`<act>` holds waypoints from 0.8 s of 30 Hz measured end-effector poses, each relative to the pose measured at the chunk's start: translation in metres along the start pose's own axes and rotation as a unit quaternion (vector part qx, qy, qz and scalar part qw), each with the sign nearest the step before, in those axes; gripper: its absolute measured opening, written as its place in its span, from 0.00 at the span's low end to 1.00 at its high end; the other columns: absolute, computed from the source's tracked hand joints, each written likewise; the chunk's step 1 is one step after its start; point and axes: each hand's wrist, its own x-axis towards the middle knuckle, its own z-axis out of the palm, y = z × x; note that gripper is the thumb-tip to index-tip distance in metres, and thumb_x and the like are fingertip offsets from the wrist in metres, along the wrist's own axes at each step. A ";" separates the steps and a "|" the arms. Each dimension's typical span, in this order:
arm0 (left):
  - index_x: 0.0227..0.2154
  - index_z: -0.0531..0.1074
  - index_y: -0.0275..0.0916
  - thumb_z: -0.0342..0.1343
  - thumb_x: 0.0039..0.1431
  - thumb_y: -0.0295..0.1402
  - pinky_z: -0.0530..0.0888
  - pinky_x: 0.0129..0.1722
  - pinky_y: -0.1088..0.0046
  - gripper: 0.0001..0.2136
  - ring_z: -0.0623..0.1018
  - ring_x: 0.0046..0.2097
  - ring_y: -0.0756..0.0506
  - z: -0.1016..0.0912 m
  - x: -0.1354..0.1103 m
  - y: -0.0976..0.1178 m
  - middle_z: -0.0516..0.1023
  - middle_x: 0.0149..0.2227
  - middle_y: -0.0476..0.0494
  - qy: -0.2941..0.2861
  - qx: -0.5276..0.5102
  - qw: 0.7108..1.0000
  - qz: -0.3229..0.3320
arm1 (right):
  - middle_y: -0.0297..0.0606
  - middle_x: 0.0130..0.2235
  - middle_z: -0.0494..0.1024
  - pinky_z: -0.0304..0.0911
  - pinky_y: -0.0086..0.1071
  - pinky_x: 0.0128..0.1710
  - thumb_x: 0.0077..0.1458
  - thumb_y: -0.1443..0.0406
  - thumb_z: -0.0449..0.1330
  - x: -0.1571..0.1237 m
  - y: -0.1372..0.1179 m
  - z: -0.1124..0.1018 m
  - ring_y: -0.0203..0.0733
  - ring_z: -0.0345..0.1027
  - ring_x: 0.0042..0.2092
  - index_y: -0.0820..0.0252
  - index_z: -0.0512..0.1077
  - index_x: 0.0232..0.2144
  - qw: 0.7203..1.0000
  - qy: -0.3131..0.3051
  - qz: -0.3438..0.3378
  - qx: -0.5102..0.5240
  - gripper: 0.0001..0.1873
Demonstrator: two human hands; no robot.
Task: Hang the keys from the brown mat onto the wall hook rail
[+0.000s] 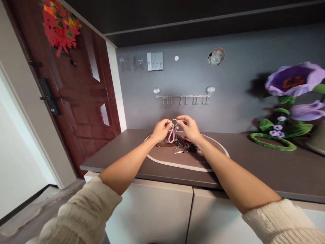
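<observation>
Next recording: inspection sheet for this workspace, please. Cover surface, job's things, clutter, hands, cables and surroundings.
Surface: brown countertop with an oval mat on it.
Job's things: metal ring with a pink loop hanging from it, held above the mat.
Clutter: keys and a brown strap on the mat; green hoop on the countertop at right.
Grips: left hand and right hand both pinch the ring, one from each side.
Cables: nothing seen.
Surroundings: hook rail and switches on the grey wall; door at left; purple flowers at right.
</observation>
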 end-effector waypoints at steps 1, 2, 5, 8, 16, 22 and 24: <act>0.27 0.65 0.36 0.48 0.53 0.37 0.64 0.32 0.77 0.09 0.68 0.29 0.52 0.000 0.000 -0.001 0.69 0.27 0.49 0.001 -0.007 1.000 -0.002 | 0.36 0.30 0.72 0.61 0.31 0.37 0.46 0.61 0.58 0.000 0.001 0.001 0.35 0.66 0.32 0.61 0.66 0.34 1.000 0.002 0.010 0.016 0.13; 0.27 0.65 0.36 0.48 0.53 0.37 0.64 0.32 0.77 0.09 0.67 0.30 0.52 0.000 0.001 -0.001 0.69 0.27 0.49 0.003 -0.012 1.000 -0.003 | 0.36 0.30 0.73 0.61 0.31 0.37 0.45 0.61 0.59 0.000 0.001 0.002 0.35 0.66 0.32 0.61 0.66 0.34 0.999 0.003 0.018 0.028 0.13; 0.27 0.65 0.36 0.47 0.54 0.36 0.65 0.33 0.77 0.08 0.67 0.30 0.52 0.000 0.001 -0.004 0.68 0.27 0.49 0.012 -0.028 1.000 0.003 | 0.36 0.30 0.73 0.61 0.32 0.38 0.43 0.61 0.60 -0.001 0.002 0.004 0.35 0.66 0.32 0.62 0.67 0.33 0.998 0.006 0.037 0.053 0.14; 0.27 0.64 0.36 0.47 0.54 0.35 0.65 0.34 0.76 0.08 0.67 0.30 0.52 0.000 0.002 -0.006 0.68 0.27 0.50 0.026 -0.038 0.999 0.008 | 0.36 0.29 0.73 0.60 0.32 0.38 0.42 0.60 0.61 -0.001 0.003 0.006 0.35 0.66 0.32 0.63 0.69 0.29 0.997 0.000 0.041 0.058 0.12; 0.27 0.64 0.36 0.46 0.54 0.33 0.65 0.33 0.77 0.07 0.67 0.30 0.52 0.001 0.001 -0.004 0.68 0.27 0.50 0.050 -0.016 0.999 0.007 | 0.35 0.29 0.72 0.58 0.32 0.39 0.40 0.58 0.62 -0.004 0.002 0.007 0.35 0.64 0.32 0.63 0.70 0.26 0.998 -0.015 0.042 0.050 0.13; 0.28 0.66 0.37 0.45 0.56 0.32 0.65 0.36 0.75 0.07 0.69 0.34 0.50 -0.004 0.001 -0.003 0.71 0.30 0.48 0.069 0.097 0.992 0.036 | 0.35 0.29 0.72 0.58 0.32 0.40 0.41 0.57 0.61 -0.004 -0.004 0.012 0.36 0.64 0.33 0.62 0.69 0.25 0.998 0.002 0.034 0.044 0.13; 0.29 0.67 0.38 0.44 0.56 0.32 0.65 0.38 0.74 0.07 0.69 0.36 0.50 -0.008 0.001 -0.003 0.72 0.32 0.47 0.067 0.141 0.986 0.054 | 0.35 0.28 0.72 0.58 0.32 0.40 0.41 0.56 0.60 -0.003 -0.005 0.015 0.36 0.64 0.33 0.62 0.69 0.25 0.999 0.004 0.034 0.039 0.14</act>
